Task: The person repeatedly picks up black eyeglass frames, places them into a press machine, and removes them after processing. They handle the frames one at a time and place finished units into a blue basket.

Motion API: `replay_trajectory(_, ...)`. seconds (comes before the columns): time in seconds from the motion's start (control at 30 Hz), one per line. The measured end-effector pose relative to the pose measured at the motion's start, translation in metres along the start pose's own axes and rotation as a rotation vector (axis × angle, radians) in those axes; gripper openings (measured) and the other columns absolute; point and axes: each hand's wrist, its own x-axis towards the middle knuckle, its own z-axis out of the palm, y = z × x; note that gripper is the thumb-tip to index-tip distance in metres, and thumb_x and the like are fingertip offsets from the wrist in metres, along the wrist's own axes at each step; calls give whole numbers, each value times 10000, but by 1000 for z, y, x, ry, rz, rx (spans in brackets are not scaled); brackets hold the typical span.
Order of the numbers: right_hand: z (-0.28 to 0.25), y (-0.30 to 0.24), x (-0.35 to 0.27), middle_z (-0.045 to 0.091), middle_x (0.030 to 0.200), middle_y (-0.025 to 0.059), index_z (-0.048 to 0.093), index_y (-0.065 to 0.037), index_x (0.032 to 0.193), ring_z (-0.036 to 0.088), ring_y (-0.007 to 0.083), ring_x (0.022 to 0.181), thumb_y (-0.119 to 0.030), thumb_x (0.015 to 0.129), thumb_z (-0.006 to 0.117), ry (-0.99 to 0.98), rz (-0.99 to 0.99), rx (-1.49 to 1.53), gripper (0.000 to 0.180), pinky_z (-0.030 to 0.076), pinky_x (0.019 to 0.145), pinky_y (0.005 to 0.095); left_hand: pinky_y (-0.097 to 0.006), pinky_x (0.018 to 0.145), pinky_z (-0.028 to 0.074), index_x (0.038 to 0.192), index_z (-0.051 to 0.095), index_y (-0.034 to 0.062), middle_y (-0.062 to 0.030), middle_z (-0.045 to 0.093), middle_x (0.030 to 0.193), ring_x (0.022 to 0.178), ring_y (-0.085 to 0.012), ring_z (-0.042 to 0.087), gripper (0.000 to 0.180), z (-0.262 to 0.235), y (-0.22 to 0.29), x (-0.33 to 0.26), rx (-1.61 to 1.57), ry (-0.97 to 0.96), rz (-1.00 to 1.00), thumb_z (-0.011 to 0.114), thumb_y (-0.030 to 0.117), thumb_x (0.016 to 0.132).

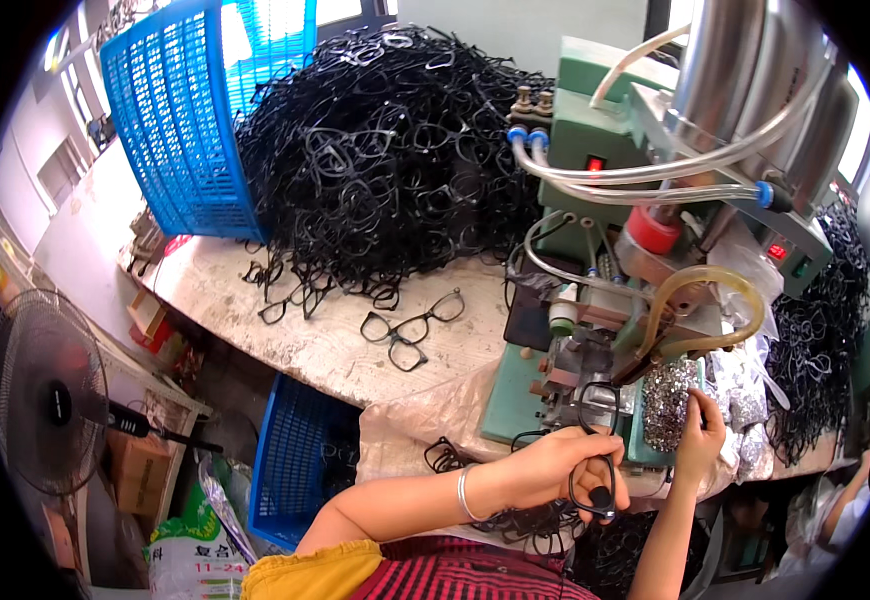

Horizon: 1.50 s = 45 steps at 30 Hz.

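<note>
Left hand (555, 465) grips a black frame (595, 440) held up into the green press (575, 390). Right hand (700, 435) pinches at the stud tray (670, 400). Risk: fingers near tooling; frame may skew.

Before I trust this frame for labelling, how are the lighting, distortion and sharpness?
Head view: strong fisheye, with the blue basket and bench edge bowed and dark corners at the rim; daylight blows out the windows at top; the metal column shows glare; the left hand holding a black eyeglass frame and the right hand are reasonably sharp.
</note>
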Motion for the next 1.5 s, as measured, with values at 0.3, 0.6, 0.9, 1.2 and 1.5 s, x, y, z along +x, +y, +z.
replay_trajectory(0.3, 8, -18, -13, 682, 927, 33, 694, 17, 968, 598, 105, 851, -8, 887, 668, -12, -47, 63, 89, 473, 800, 244, -364, 875, 478, 1167, 576, -1, -145, 609, 1060, 971, -261, 597, 466, -131, 48, -6, 1338, 1225, 1084, 769, 113, 759)
replay_trajectory(0.6, 35, -30, 0, 681, 870, 15, 714, 18, 999, 594, 83, 816, 7, 856, 701, -72, 74, 219, 144, 473, 756, 227, -326, 832, 508, 1033, 684, -25, -120, 708, 988, 938, -216, 653, 353, -144, 155, -20, 1363, 858, 604, 785, 202, 781)
replay_trajectory(0.9, -15, -2, -35, 671, 891, 34, 693, 16, 915, 605, 119, 855, 54, 823, 689, 82, 81, 87, 100, 469, 801, 249, -419, 757, 511, 980, 679, 78, -135, 558, 987, 929, -335, 587, 289, -208, 92, -151, 2159, 1373, 330, 662, -38, 716)
replay_trajectory(1.2, 37, -108, -8, 689, 897, 79, 669, 24, 909, 641, 157, 836, 25, 776, 704, -252, -135, 306, 137, 496, 772, 278, -253, 579, 460, 1054, 635, -1, -59, 627, 906, 669, -108, 545, 147, -158, 83, -107, 1100, 1117, 958, 585, 119, 984)
replay_trajectory(1.5, 65, -109, -24, 622, 861, 32, 540, 4, 1121, 574, 73, 797, 6, 802, 707, -176, 63, 514, 359, 456, 721, 220, -316, 646, 519, 1002, 487, 64, -177, 684, 862, 728, -203, 651, 201, -114, 43, -65, 353, 724, 974, 390, 233, 1049)
